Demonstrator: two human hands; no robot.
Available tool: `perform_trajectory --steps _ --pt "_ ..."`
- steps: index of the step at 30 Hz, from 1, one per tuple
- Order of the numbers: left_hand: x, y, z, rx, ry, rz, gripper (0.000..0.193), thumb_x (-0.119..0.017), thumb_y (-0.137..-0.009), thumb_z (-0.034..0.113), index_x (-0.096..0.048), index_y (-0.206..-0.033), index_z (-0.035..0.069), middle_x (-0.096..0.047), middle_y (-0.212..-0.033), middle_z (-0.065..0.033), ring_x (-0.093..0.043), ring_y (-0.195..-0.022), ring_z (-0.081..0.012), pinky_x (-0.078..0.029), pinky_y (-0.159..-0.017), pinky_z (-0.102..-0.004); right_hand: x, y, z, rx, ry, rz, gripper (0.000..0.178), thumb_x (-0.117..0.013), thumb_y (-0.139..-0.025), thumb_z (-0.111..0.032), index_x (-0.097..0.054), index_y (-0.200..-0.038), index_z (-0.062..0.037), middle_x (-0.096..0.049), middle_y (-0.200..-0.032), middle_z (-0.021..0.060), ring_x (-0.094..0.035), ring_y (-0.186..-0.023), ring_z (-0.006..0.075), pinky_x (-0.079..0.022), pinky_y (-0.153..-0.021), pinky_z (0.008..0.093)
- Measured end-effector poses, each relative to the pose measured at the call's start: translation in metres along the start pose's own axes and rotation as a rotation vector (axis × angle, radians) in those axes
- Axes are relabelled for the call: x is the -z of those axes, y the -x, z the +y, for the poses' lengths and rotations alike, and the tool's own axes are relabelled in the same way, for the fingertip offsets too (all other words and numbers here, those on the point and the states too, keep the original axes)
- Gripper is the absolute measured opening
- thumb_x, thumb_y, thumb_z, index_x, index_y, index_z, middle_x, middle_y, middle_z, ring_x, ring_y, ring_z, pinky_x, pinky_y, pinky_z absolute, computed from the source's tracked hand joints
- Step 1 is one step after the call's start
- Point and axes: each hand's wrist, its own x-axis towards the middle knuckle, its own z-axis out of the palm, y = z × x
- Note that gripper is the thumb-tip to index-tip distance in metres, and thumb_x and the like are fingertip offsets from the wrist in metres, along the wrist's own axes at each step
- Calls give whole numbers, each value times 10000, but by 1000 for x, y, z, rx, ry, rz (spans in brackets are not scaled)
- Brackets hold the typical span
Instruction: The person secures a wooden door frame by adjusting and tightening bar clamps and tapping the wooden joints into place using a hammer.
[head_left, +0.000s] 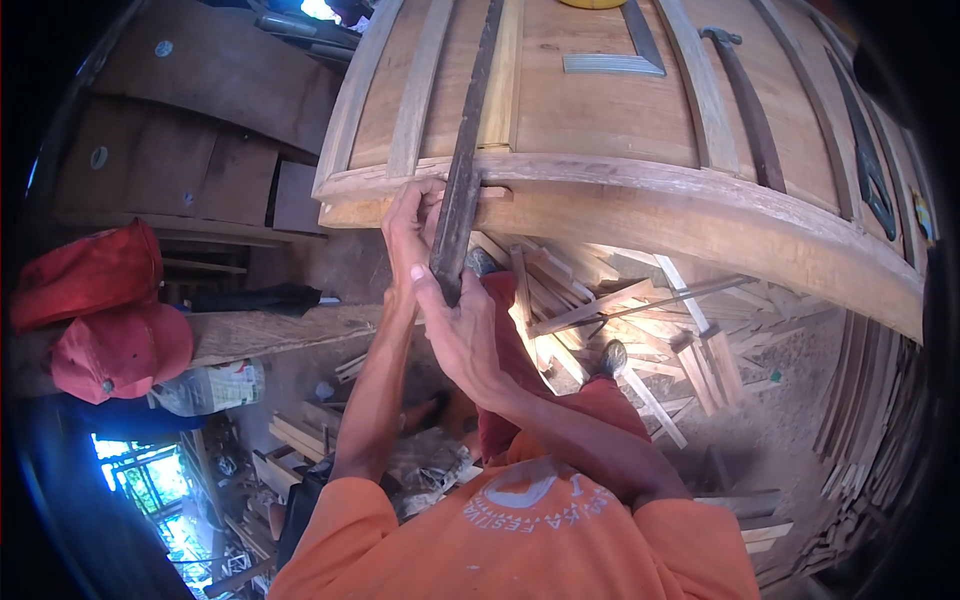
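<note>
A long dark bar lies across the framed wooden panel and sticks out past its near edge toward me. My right hand is closed round the bar's near end, thumb along its side. Just left of the bar, my left hand is at the panel's near rail, its fingers bent and pinched on a small strip of wood. That strip passes by the bar against the rail and shows its other end on the right. The bar partly hides the left fingertips.
On the panel lie a try square, a hammer and a handsaw. Wood offcuts litter the floor around my feet. A red cap and red cloth rest on a beam at left. Long strips stack at right.
</note>
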Motion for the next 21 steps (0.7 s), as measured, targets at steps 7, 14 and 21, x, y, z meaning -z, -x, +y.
perform_trajectory --steps 7,14,21 --pt "2 -5 -14 45 174 9 168 -720 -930 -92 -733 -1089 -41 -746 -993 -95 -730 -838 -124 -594 -732 -263 0 5 -10 -1 162 43 627 -684 -1001 -467 -604 -1196 123 -736 -916 219 -712 -838 295 -548 -804 434" --pt "-1 -6 -4 -122 11 78 119 -755 -887 -117 -745 -999 -76 -724 -987 -110 -739 -820 -130 -609 -713 -254 10 6 -6 -16 162 102 575 -651 -1030 -447 -602 -1165 109 -693 -848 197 -671 -786 274 -528 -758 426" --pt "-6 -5 -2 -194 53 102 130 -749 -888 -130 -731 -1001 -70 -670 -1097 -111 -745 -844 -163 -628 -690 -257 10 3 1 19 250 54 599 -573 -1067 -493 -569 -1177 96 -678 -866 234 -663 -797 329 -510 -776 463"
